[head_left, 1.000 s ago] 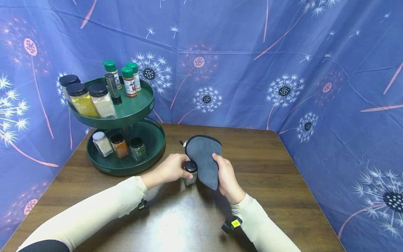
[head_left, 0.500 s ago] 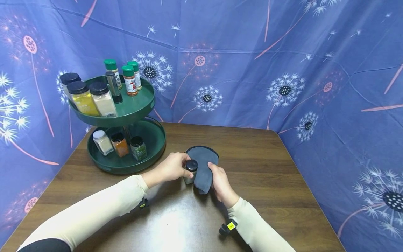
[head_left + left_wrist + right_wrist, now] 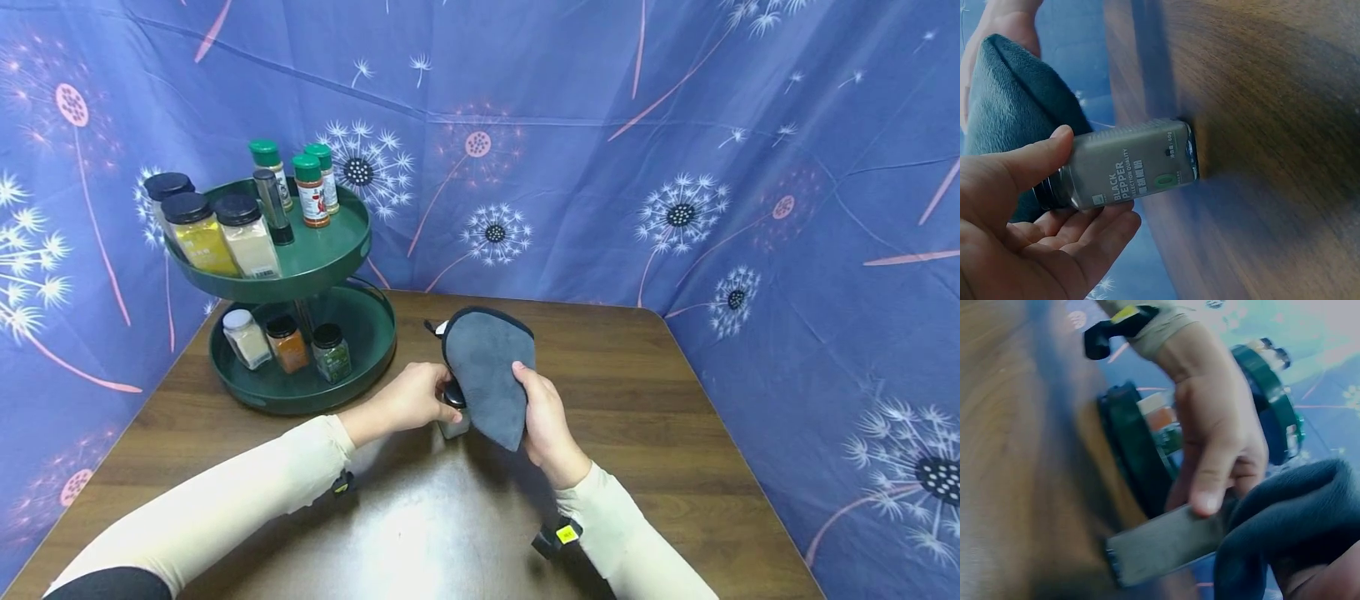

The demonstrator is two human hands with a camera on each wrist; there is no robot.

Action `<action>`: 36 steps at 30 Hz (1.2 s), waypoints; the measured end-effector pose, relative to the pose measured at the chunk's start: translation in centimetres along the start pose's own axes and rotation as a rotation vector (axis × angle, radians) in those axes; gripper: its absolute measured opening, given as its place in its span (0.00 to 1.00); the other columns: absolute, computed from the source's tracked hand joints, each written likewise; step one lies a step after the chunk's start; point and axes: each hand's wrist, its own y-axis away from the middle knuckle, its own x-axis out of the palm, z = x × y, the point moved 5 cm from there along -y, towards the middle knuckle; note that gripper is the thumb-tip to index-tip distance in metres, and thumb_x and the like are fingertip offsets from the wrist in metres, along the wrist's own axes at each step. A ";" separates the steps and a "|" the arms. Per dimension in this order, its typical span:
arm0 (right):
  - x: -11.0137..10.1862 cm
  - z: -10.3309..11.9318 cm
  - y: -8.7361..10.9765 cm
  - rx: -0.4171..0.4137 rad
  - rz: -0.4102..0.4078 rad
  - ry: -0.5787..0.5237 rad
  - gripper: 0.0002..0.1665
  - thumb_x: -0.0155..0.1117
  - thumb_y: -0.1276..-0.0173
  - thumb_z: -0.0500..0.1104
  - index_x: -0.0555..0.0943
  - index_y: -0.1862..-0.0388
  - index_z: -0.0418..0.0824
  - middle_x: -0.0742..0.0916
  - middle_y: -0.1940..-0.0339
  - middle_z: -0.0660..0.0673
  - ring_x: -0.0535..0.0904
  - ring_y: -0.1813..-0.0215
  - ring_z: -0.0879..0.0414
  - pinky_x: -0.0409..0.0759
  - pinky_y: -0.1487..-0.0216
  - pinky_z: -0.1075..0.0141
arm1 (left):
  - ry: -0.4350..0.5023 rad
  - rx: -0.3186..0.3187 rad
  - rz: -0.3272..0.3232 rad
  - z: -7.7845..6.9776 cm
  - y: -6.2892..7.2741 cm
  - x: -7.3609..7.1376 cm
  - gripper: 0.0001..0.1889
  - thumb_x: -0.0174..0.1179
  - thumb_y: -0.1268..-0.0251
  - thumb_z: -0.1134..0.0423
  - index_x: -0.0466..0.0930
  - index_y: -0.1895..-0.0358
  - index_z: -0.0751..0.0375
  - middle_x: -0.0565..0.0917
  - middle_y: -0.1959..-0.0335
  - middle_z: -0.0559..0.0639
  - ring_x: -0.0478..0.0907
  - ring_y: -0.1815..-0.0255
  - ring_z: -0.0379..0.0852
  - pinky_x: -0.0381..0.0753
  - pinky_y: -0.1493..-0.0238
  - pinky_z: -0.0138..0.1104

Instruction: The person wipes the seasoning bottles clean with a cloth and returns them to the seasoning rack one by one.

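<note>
My left hand [image 3: 411,398] grips a clear jar [image 3: 1129,164] labelled black pepper near its black lid [image 3: 453,394], thumb on one side and fingers on the other. The jar stands on the table, its lid partly covered in the head view. In my right hand [image 3: 547,425] is a grey plush cloth [image 3: 491,375] with a dark edge and a small white tag. It lies against the right side of the jar, near the lid. In the right wrist view the folded cloth [image 3: 1291,506] hides the lid end of the jar.
A green two-tier turntable rack [image 3: 292,287] stands at the left on the wooden table [image 3: 615,392]. Several spice jars sit on both tiers, some with green caps. A blue dandelion-print curtain [image 3: 570,167] hangs behind and at both sides.
Half a second ago my right hand had drawn the cloth down and toward me; now it is back up and slightly right, covering more of the lid. Left hand and jar stay put.
</note>
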 end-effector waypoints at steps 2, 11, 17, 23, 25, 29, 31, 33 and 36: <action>-0.2 -0.7 0.0 0.005 -0.009 0.009 0.17 0.49 0.20 0.51 0.81 0.62 0.44 0.87 0.69 0.52 0.84 0.66 0.60 0.82 0.62 0.67 | 0.001 0.001 0.006 0.0 0.0 0.0 0.21 0.84 0.57 0.56 0.84 0.62 0.57 0.85 0.71 0.43 0.77 0.69 0.39 0.78 0.62 0.36; -1.3 -5.9 -0.4 0.144 0.006 0.150 0.23 0.44 0.16 0.48 0.78 0.71 0.44 0.83 0.80 0.54 0.79 0.77 0.63 0.77 0.72 0.70 | 0.018 -0.001 0.020 0.0 0.2 0.0 0.21 0.84 0.57 0.56 0.84 0.61 0.56 0.86 0.70 0.42 0.78 0.69 0.37 0.77 0.62 0.36; -0.7 -3.2 -0.2 0.050 -0.026 0.166 0.21 0.50 0.20 0.50 0.78 0.73 0.45 0.81 0.81 0.54 0.75 0.78 0.62 0.74 0.72 0.69 | 0.014 -0.005 0.020 -0.2 0.1 -0.1 0.21 0.84 0.57 0.56 0.84 0.61 0.56 0.85 0.71 0.41 0.77 0.69 0.38 0.76 0.63 0.36; -0.2 -1.2 0.4 0.018 -0.061 0.041 0.17 0.50 0.20 0.49 0.80 0.65 0.44 0.85 0.71 0.53 0.82 0.66 0.60 0.80 0.60 0.69 | -0.006 0.012 0.017 -0.3 0.1 -0.1 0.20 0.83 0.57 0.56 0.84 0.62 0.56 0.84 0.72 0.41 0.75 0.70 0.39 0.74 0.64 0.35; -0.2 -0.9 0.6 0.011 -0.059 -0.005 0.17 0.49 0.19 0.48 0.80 0.65 0.44 0.85 0.70 0.53 0.82 0.66 0.61 0.81 0.61 0.69 | -0.008 0.019 0.016 -0.4 0.0 -0.1 0.20 0.83 0.57 0.57 0.84 0.62 0.56 0.84 0.71 0.41 0.75 0.70 0.39 0.75 0.64 0.35; -0.4 -0.3 0.7 0.005 -0.058 -0.067 0.16 0.48 0.19 0.47 0.81 0.62 0.44 0.86 0.68 0.53 0.83 0.65 0.61 0.81 0.60 0.69 | -0.009 0.029 0.019 -0.5 -0.2 -0.2 0.21 0.83 0.57 0.57 0.85 0.60 0.56 0.85 0.71 0.41 0.77 0.69 0.38 0.76 0.62 0.35; -0.6 -0.2 0.6 0.014 -0.065 -0.082 0.15 0.48 0.19 0.47 0.81 0.60 0.44 0.86 0.66 0.53 0.83 0.64 0.60 0.81 0.59 0.68 | -0.004 0.028 0.025 -0.5 -0.2 -0.2 0.21 0.83 0.57 0.57 0.84 0.61 0.56 0.86 0.70 0.42 0.78 0.68 0.38 0.77 0.61 0.36; -1.0 -0.3 0.6 0.026 -0.071 -0.099 0.14 0.48 0.19 0.48 0.80 0.58 0.44 0.86 0.64 0.53 0.83 0.62 0.60 0.81 0.57 0.68 | 0.007 0.022 0.036 -0.4 -0.2 -0.2 0.20 0.83 0.57 0.57 0.84 0.61 0.56 0.86 0.69 0.42 0.78 0.67 0.38 0.77 0.60 0.36; -1.6 -0.5 0.6 0.039 -0.090 -0.128 0.14 0.47 0.19 0.47 0.80 0.57 0.44 0.87 0.63 0.52 0.84 0.61 0.60 0.81 0.56 0.68 | 0.025 0.021 0.055 -0.4 -0.2 0.0 0.20 0.83 0.56 0.59 0.84 0.61 0.56 0.86 0.68 0.42 0.79 0.66 0.38 0.77 0.58 0.37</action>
